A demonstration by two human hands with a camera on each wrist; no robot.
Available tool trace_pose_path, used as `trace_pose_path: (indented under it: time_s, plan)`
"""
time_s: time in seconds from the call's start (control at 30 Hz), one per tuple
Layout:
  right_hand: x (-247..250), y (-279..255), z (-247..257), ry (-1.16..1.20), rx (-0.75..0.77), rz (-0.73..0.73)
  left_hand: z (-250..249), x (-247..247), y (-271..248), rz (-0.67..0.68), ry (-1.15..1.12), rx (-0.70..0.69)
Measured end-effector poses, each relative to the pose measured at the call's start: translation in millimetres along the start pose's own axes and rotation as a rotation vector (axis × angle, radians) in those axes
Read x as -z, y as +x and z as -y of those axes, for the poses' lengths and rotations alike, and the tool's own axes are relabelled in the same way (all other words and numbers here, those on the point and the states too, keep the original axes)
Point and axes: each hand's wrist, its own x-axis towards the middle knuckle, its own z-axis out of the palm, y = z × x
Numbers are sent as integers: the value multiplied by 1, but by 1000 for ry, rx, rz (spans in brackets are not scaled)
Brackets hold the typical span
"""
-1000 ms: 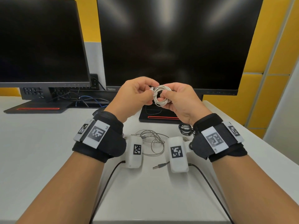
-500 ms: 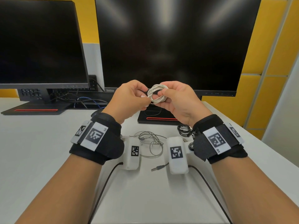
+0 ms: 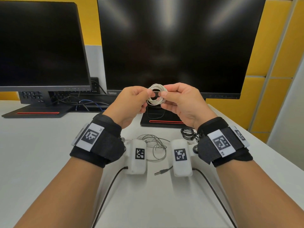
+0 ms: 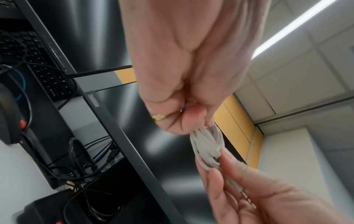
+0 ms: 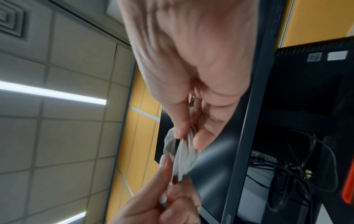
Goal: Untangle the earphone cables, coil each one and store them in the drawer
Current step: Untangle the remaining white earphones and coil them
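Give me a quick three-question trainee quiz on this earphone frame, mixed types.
1. True or false: the white earphone coil lies on the desk.
2. Which hands pinch the coil? A) left only B) right only C) both
3. Fill in: the loose grey earphone cable lies on the desk between the two ____.

Key: 1 false, it is held up before the monitor. 2 C, left hand and right hand. 3 wrists.

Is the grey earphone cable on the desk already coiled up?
No. In the head view the grey earphone cable lies in loose, sprawling loops on the desk, its plug stretched out apart.
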Motion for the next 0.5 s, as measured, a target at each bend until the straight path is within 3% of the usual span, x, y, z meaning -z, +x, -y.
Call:
trace_pose_path:
  time_s: [0.17, 0.3, 0.37, 0.5]
  plan:
    - [8, -2, 5, -7, -107, 136, -3, 7, -2, -7, -8, -16]
    - [10, 2, 5, -229, -111, -37, -6, 8, -7, 49, 208, -54]
    - [11, 3, 6, -144, -145, -77, -5, 6, -7, 60, 381, -62]
    - [12, -2, 13, 143, -184, 13, -3, 3, -4, 20, 500, -51]
